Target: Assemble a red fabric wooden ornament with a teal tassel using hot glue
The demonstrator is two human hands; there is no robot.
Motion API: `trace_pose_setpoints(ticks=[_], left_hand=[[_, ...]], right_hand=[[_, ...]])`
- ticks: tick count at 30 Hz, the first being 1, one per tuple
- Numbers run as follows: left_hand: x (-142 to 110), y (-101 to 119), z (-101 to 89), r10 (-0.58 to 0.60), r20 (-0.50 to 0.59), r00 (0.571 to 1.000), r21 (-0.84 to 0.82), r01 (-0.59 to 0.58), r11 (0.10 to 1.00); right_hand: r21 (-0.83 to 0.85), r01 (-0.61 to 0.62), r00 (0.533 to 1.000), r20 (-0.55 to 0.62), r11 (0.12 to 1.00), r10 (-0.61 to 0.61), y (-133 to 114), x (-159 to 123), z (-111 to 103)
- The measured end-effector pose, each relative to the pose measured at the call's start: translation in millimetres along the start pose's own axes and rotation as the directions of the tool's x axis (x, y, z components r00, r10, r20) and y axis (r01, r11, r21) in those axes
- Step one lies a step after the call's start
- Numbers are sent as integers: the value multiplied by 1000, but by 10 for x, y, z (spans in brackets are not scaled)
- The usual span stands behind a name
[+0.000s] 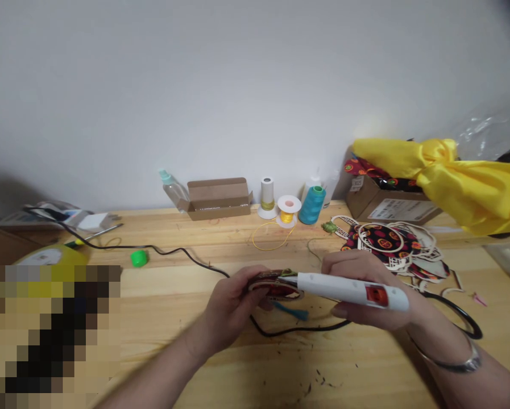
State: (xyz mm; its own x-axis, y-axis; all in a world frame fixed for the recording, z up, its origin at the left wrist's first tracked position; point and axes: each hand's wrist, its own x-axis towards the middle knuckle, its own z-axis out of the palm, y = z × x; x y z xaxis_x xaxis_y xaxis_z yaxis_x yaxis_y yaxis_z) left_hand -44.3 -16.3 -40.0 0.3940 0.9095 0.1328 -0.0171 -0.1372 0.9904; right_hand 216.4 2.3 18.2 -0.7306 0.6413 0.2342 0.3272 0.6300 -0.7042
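Observation:
My left hand is closed around a small round ornament, dark red with pale wooden rims. A bit of green cord or trim shows at its top edge, and a blue tassel hangs below. Wrapped in my right hand is a white pen-shaped tool with a red window or switch near its back end. Its pointed metal tip touches or nearly touches the ornament's upper edge; I cannot tell which. Whatever lies between my left fingers is partly hidden.
A black cord runs across the table. Behind stand an open cardboard box, thread spools, and a blue thread cone. To the right are wooden cutouts and a carton under yellow cloth. A green cap sits left.

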Motion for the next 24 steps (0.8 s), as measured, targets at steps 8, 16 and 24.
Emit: trace_pose_setpoints(ticks=[8, 16, 24], left_hand=[[26, 74, 11, -54, 32, 998, -257, 60, 965], [26, 65, -28, -109, 44, 993, -293, 117, 949], [47, 105, -33, -158, 83, 984, -348, 177, 921]], right_hand=[[-77, 54, 997, -54, 996, -58, -18, 1, 13], [-114, 94, 992, -69, 989, -102, -41, 13, 26], [-131, 105, 992, -54, 986, -113, -28, 14, 26]])
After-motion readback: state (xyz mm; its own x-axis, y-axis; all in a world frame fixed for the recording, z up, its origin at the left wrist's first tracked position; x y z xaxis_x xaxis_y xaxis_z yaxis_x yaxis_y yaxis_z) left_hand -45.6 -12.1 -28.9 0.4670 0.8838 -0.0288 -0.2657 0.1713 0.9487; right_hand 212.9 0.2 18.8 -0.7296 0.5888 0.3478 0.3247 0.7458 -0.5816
